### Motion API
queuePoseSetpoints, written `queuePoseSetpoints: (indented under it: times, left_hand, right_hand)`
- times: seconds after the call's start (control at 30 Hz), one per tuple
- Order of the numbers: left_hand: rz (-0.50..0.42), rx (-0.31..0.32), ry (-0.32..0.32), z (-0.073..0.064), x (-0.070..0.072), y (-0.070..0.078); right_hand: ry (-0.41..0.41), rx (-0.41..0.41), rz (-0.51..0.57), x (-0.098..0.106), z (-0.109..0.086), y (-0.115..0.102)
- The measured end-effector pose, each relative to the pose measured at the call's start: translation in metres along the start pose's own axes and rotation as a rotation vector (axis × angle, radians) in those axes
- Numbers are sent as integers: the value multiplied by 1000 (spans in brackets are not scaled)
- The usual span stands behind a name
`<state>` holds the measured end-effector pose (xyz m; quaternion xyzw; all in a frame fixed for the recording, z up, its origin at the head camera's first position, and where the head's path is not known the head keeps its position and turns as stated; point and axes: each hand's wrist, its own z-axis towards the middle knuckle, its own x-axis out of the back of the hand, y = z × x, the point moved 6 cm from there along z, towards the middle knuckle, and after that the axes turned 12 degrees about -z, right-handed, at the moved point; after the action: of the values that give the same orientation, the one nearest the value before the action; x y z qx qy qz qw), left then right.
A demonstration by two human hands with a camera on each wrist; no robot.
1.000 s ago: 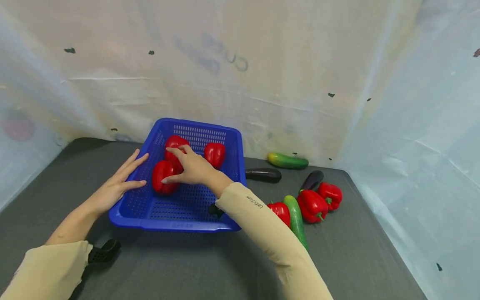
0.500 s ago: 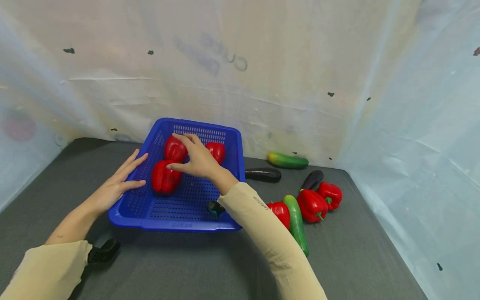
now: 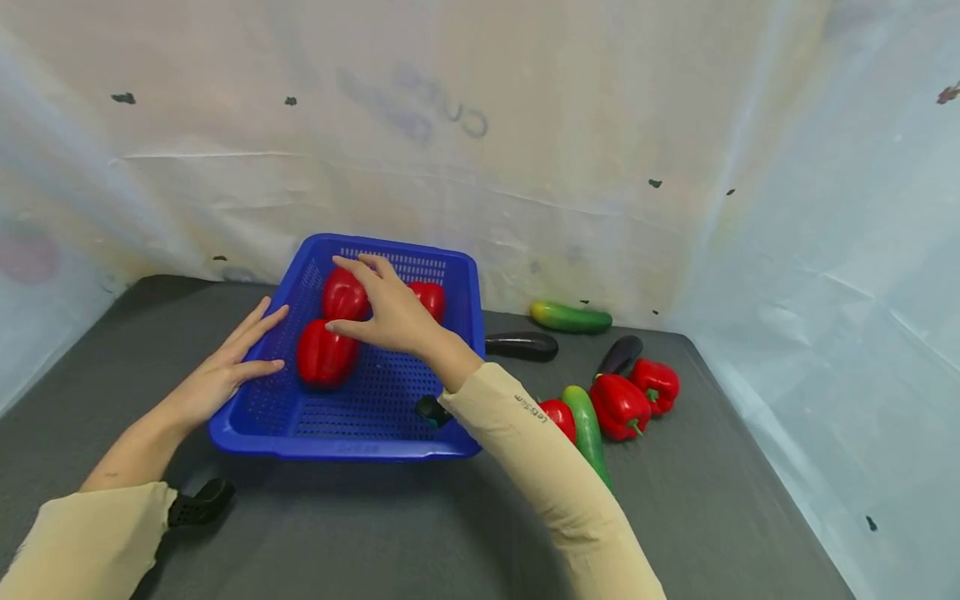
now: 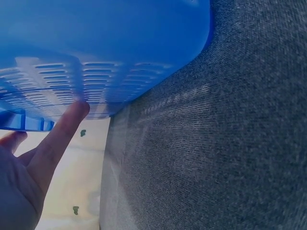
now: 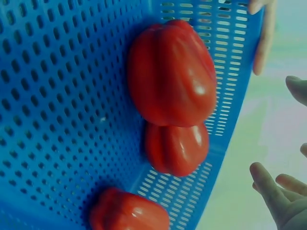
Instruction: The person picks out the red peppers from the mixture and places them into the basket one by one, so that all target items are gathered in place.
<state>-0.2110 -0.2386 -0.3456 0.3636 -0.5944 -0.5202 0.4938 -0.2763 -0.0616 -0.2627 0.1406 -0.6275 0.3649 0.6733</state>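
"Seeing any change at the right hand (image 3: pixel 397 315)?"
"Yep, fingers drawn back off the front pepper (image 3: pixel 327 357) and rear pepper (image 3: pixel 342 295); both look let go and settled."
"Grip now?"
"Thumb and fingers wide apart, nothing held. Front one's below the thumb tip, rear one below the fingertips, in the blue basket (image 3: pixel 341 449)."
"Left hand (image 3: pixel 213 383)?"
"Straight fingers on the basket's side (steadying, I'd guess). Far cucumber (image 3: pixel 572 318) lies outside, past the right knuckles."

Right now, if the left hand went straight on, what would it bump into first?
The basket, I think. The left hand points at its side, with straight fingers right by the wall. They may be touching; I can't tell exactly.
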Motion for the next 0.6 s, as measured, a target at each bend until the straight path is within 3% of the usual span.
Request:
queuePoseSetpoints:
  times: [0.6]
  left_hand:
    - [23, 8, -14, 2, 5, 1]
  right_hand:
    - [-9, -9, -48, 28, -25, 16]
